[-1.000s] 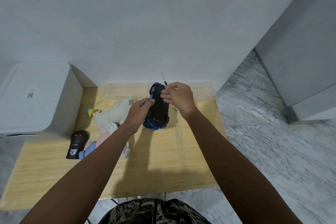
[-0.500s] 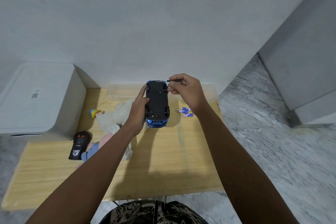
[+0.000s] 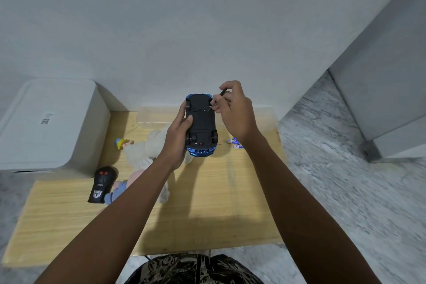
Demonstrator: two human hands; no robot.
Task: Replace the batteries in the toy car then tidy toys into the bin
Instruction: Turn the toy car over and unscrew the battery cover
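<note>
Now L hand grips car, R hand pinches screwdriver.

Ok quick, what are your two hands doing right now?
Left hand: closed around the toy car, holding it underside up.
Right hand: closed, pinching a small screwdriver, tip at the car's underside.

Both arms outstretched, left hand and right hand each curled in a grip.

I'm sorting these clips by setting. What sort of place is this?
Probably a room in a home: a low wooden table against a plain wall, a marble-patterned floor, and toys such as a white plush toy.
</note>
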